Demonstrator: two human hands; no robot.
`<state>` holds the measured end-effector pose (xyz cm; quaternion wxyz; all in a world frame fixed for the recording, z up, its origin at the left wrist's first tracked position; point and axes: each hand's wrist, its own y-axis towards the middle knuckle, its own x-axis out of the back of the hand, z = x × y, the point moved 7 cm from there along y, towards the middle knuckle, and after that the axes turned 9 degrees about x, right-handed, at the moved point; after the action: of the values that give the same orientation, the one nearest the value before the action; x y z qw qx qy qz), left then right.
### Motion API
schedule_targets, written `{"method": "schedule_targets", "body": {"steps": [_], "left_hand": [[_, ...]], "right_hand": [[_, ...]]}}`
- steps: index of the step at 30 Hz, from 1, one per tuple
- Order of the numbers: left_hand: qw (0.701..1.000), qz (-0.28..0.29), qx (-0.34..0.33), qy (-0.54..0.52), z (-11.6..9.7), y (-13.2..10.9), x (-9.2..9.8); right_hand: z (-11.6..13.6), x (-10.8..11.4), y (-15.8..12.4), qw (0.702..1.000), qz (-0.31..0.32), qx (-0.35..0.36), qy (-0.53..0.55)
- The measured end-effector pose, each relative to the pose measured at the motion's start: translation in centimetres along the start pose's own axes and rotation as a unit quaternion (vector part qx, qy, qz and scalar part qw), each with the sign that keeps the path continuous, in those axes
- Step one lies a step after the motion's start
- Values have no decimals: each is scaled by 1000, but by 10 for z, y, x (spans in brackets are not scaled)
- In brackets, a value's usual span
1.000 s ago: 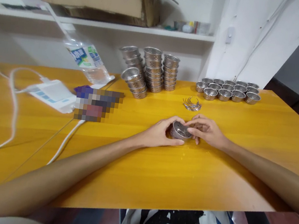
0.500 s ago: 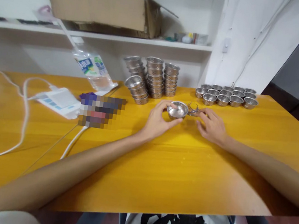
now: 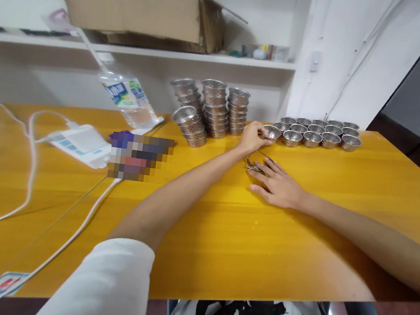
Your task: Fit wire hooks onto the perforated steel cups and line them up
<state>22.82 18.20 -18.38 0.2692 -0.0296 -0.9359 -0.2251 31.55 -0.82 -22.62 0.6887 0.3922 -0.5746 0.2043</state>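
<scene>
My left hand is closed on the rim of a small perforated metal strainer cup, at the left end of the front row of similar cups. Those cups stand in rows toward the table's back right. Nearer to me, my right hand lies with its fingers stretched out over a little heap of thin bent wire pieces. Its fingertips hide part of the heap. Behind my left wrist rise several stacks of nested strainer cups, one leaning.
On the left of the yellow table are a tilted plastic bottle, a white power strip and trailing white cables. A cardboard box sits on the shelf above.
My left hand has carried the strainer cup back and right, to the end of the rows. My right hand has shifted left, spreading over the wire pieces, which have moved slightly left.
</scene>
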Motion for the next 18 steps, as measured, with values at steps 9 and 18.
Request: {"method": "schedule_targets", "body": {"steps": [9,18], "left_hand": [[999,25,5,23,14,7,-17],[998,44,-4,38,18,8,-23]], "right_hand": [[1,3,3,1000,-22,-2,-3],[4,6,4,1000,-28,-1,-11]]}}
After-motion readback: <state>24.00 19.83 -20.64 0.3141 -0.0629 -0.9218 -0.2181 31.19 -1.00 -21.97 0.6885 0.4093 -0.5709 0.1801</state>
